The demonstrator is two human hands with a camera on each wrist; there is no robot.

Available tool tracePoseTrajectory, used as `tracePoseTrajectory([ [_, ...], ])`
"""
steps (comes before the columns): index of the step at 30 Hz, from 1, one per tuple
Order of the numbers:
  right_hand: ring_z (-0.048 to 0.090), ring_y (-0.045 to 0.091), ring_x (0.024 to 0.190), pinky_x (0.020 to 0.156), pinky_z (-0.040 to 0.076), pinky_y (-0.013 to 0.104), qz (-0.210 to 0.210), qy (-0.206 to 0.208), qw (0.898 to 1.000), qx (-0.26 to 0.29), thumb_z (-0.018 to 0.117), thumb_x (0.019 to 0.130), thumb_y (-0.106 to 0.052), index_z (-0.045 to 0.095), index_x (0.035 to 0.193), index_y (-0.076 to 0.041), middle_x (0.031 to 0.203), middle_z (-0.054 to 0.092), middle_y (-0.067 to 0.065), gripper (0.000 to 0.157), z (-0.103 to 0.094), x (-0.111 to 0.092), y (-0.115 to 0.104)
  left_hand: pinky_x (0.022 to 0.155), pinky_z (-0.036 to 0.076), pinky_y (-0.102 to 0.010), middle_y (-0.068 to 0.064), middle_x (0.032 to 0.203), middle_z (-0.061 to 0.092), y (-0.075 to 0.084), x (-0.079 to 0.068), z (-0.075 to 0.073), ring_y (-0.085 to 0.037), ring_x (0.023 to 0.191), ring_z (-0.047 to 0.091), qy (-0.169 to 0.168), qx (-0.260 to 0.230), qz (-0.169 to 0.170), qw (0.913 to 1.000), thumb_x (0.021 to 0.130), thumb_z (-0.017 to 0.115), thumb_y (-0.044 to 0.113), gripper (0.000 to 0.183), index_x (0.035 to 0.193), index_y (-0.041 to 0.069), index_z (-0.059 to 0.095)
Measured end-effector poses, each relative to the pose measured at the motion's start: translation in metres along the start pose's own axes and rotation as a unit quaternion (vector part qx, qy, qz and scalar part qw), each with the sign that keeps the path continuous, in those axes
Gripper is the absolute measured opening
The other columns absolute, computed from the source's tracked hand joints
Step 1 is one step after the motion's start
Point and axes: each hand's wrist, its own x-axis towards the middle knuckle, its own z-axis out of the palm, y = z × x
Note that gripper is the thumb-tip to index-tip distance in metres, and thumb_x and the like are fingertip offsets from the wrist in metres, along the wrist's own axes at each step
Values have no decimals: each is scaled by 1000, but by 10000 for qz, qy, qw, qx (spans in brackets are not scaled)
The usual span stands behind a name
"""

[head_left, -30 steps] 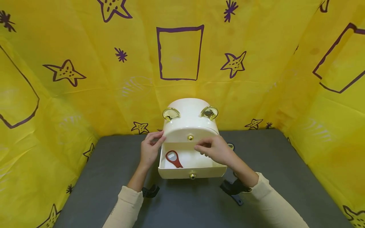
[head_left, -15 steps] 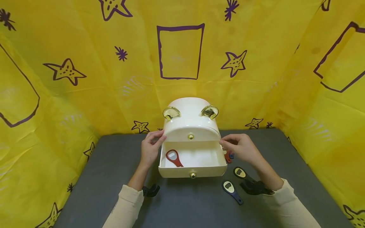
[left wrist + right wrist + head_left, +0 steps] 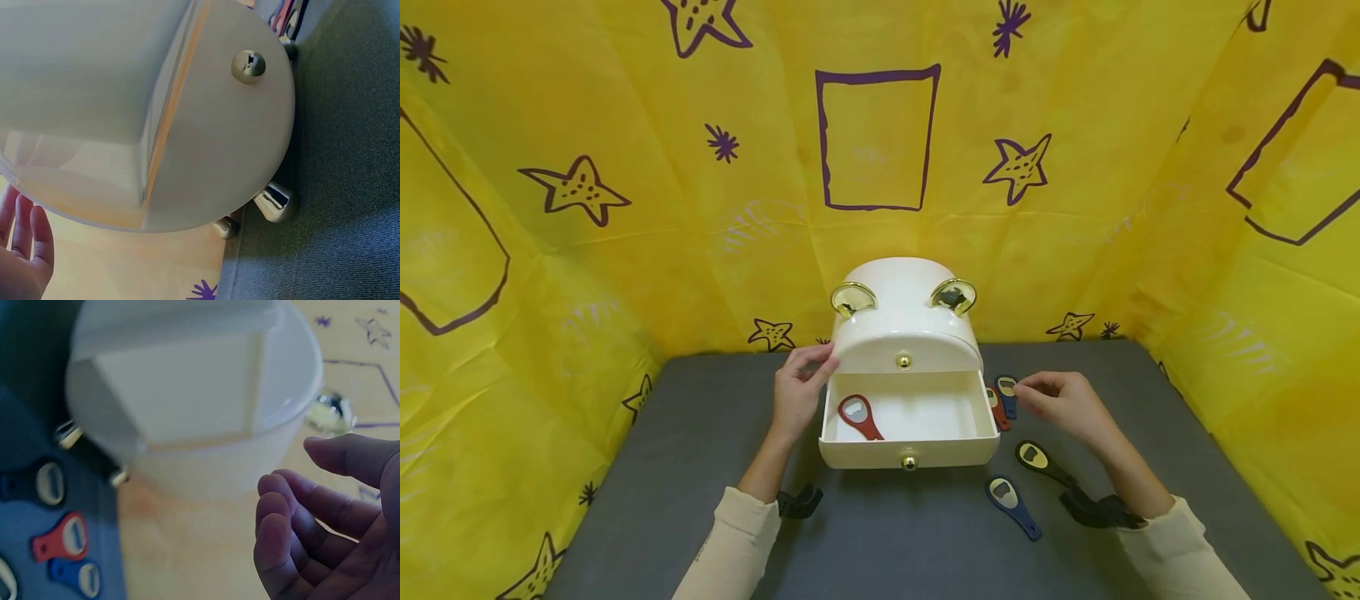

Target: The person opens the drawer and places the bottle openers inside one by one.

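A white cabinet point(image 3: 898, 296) with two gold ears stands on the table, its lower drawer point(image 3: 910, 454) pulled out. A red bottle opener point(image 3: 859, 417) lies in the drawer's left part. My left hand point(image 3: 797, 392) rests its fingertips against the cabinet's left side. To the cabinet's right is my right hand point(image 3: 1067, 408), holding nothing, fingers loosely bent and thumb apart from them in the right wrist view. Its fingertips are near a blue bottle opener point(image 3: 1009, 403), which lies by another red bottle opener point(image 3: 998, 410) on the table.
A black bottle opener point(image 3: 1043, 463) and another blue bottle opener point(image 3: 1012, 507) lie on the grey table point(image 3: 880, 542), right of the drawer. Yellow cloth walls point(image 3: 880, 242) with purple drawings surround the table's back and sides.
My right hand has moved from over the drawer out to the right, beside the bottle openers, uncovering them. My left hand, the drawer and the red opener inside have stayed put.
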Motion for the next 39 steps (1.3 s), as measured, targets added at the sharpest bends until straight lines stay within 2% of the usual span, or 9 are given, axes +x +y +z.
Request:
tracePoseTrajectory([
  [6, 58, 19, 72, 63, 53, 33, 163, -118, 9996, -176, 63, 95, -32, 69, 111, 1, 81, 66, 5, 37, 2, -4, 27, 74, 50, -12, -28, 110, 63, 1, -1, 0, 0, 96, 57, 3, 31, 11, 10000, 85, 72, 0, 25, 108, -10, 70],
  [14, 61, 20, 75, 63, 53, 31, 283, -154, 9988, -361, 63, 96, -27, 69, 109, 4, 96, 71, 17, 34, 7, -10, 52, 75, 51, -15, -29, 110, 63, 1, 0, 1, -1, 97, 57, 13, 74, 12, 10000, 85, 72, 0, 25, 108, -11, 69],
  [19, 62, 20, 80, 65, 50, 31, 252, -89, 9964, -798, 65, 94, -28, 71, 105, 1, 97, 72, 16, 32, 9, -10, 67, 74, 51, -15, -29, 109, 63, 1, 0, 1, 0, 96, 57, 17, 108, 14, 9999, 84, 72, -1, 25, 107, -11, 69],
  [24, 64, 21, 84, 70, 51, 34, 289, -132, 9939, -1052, 67, 92, -24, 71, 102, 0, 94, 72, 12, 27, 16, -12, 83, 74, 51, -13, -29, 109, 63, 1, 0, 1, 0, 96, 57, 33, 93, 15, 9999, 84, 72, -1, 25, 107, -11, 69],
  [31, 61, 17, 77, 65, 49, 32, 339, -233, 9916, -1223, 71, 87, -21, 70, 102, 4, 87, 70, 9, 29, 20, -16, 100, 74, 49, -10, -29, 109, 63, 1, 0, 1, 0, 96, 57, 35, 71, 4, 10000, 84, 72, -1, 25, 107, -10, 70],
  [39, 53, 16, 73, 63, 44, 31, 279, -211, 9894, -1407, 80, 77, -20, 70, 95, 0, 79, 63, 5, 29, 29, -19, 119, 74, 49, -10, -28, 109, 63, 0, 0, 1, 1, 96, 57, 38, 114, 49, 9999, 85, 72, 0, 25, 108, -10, 70],
])
